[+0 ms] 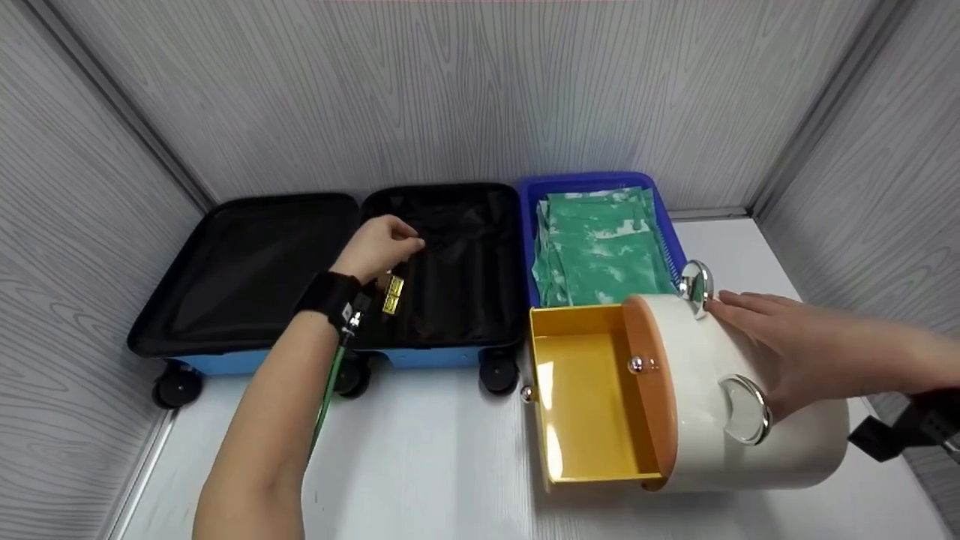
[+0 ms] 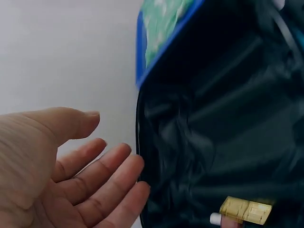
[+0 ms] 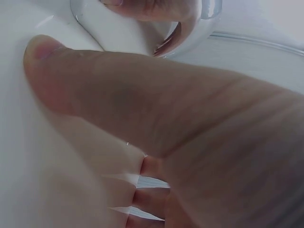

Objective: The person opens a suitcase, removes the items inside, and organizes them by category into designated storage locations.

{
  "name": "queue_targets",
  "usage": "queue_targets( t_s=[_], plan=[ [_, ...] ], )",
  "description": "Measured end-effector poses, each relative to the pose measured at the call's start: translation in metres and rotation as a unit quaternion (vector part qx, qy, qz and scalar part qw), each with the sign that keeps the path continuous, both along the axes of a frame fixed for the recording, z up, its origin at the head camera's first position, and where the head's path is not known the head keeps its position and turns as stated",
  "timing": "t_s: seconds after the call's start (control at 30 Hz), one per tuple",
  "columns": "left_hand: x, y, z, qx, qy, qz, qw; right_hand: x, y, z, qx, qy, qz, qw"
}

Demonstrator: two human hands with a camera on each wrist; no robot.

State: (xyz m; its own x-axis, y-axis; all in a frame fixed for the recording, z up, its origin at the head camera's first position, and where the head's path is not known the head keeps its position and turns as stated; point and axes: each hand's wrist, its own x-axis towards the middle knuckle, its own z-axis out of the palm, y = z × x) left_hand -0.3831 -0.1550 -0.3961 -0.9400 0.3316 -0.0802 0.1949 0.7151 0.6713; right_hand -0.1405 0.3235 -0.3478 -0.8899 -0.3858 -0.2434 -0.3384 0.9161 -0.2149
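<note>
A blue suitcase (image 1: 247, 270) lies open on the white table, its black lining showing. My left hand (image 1: 382, 244) hovers over the suitcase's right half with relaxed fingers and holds nothing; the left wrist view shows the palm (image 2: 71, 166) open beside the lining (image 2: 228, 118). Small yellow bottles (image 1: 391, 292) lie in the suitcase just below that hand, also seen as the yellow bottle (image 2: 246, 210). My right hand (image 1: 787, 337) rests flat on a white rounded case (image 1: 705, 450) lying on its side, with its yellow drawer (image 1: 592, 397) open towards the left. The right wrist view shows the thumb (image 3: 142, 104) pressed on the white shell.
A blue basket (image 1: 585, 182) holding folded green fabric (image 1: 600, 247) stands behind the white case, against the back wall. Chrome feet (image 1: 746, 409) stick out of the case near my right hand. Grey panelled walls close in three sides.
</note>
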Motion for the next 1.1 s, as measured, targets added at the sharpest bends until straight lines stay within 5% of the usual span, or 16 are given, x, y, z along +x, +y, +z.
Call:
queue_targets(
  t_s=[0.27,0.4,0.57,0.8,1.1],
  plan=[
    [-0.033,-0.021,-0.024,-0.056,0.009,0.066,0.9962,0.001,-0.001,0.001,0.003,-0.002,-0.002,1.0],
    [-0.042,-0.03,-0.047,-0.067,-0.043,0.081,0.9936,0.0,-0.002,0.0,0.002,-0.001,0.004,1.0],
    [-0.046,-0.033,-0.071,-0.085,-0.121,0.08,0.9857,0.001,0.0,0.0,-0.001,-0.004,0.004,1.0],
    [-0.047,-0.035,-0.088,-0.122,-0.197,0.056,0.9712,0.001,0.002,-0.001,-0.005,-0.008,0.001,1.0],
    [-0.048,-0.038,-0.107,-0.123,-0.177,0.059,0.9746,0.002,0.003,-0.003,-0.005,-0.004,0.002,1.0]
  ],
)
